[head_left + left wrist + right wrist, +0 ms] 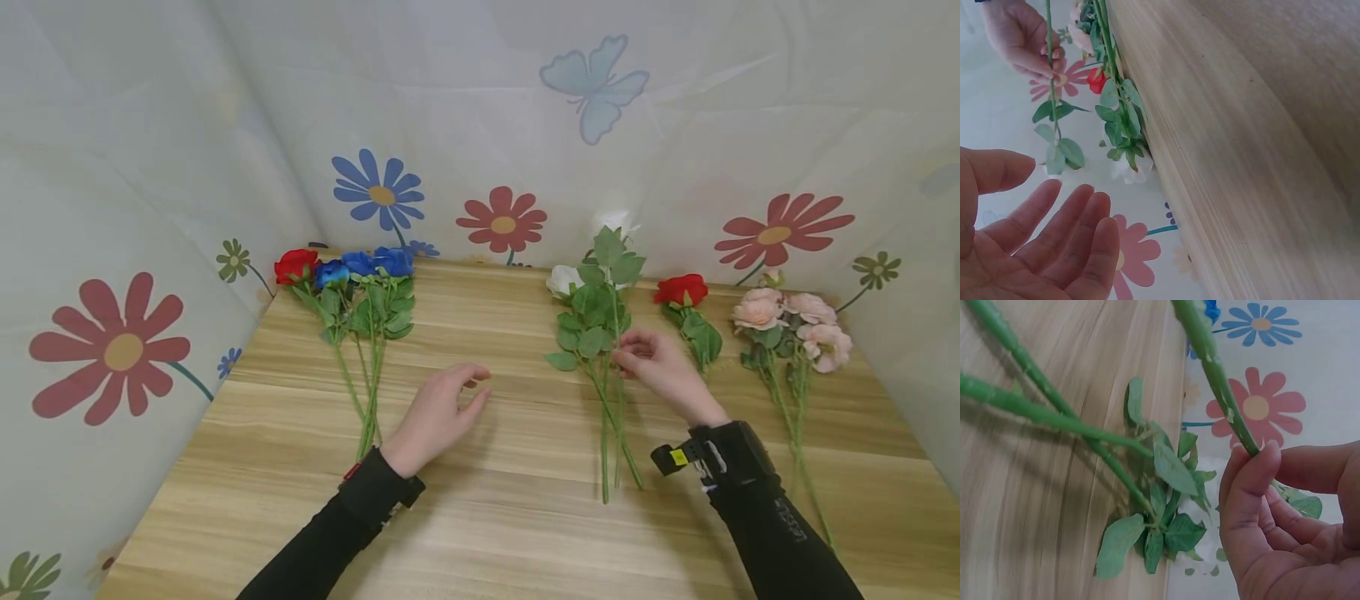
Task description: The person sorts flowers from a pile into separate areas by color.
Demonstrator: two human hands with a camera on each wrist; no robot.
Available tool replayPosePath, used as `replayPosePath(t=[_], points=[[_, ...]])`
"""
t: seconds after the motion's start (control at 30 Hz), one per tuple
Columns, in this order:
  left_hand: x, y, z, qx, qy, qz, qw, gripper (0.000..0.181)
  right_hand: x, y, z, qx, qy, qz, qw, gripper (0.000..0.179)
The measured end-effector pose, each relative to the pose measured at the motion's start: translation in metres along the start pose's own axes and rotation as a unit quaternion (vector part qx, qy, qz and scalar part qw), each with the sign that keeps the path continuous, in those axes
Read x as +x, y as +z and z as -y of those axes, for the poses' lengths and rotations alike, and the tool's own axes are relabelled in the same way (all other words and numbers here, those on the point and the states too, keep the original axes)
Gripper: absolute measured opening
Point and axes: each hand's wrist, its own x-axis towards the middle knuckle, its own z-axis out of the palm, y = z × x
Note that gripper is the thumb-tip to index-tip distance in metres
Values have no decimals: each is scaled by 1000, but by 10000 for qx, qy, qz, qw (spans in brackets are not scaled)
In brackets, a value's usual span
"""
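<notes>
My right hand (660,371) pinches the green stem of an artificial flower (1219,381) between thumb and fingertips, holding it raised off the table. Its leaves (611,254) point toward the backdrop; the pale bloom at its far end barely stands out against the white cloth. Below it lie white roses (564,281) with crossed stems (1054,415), also seen in the left wrist view as a white bloom (1132,169). My left hand (438,412) hovers over the middle of the table, palm inward, fingers loosely bent and holding nothing.
Left on the wooden table (495,517) lie a red rose (297,266) and several blue roses (375,263), stems gathered toward me. A single red rose (681,290) lies right of the white ones, then pink flowers (795,321). A patterned cloth (450,100) stands behind.
</notes>
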Motion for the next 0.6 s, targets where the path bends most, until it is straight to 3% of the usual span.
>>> replayPosePath(t=[0.6], points=[[-3, 2, 1, -10, 97, 64, 9999, 20, 17, 17, -37, -537, 207, 203, 9981, 27]])
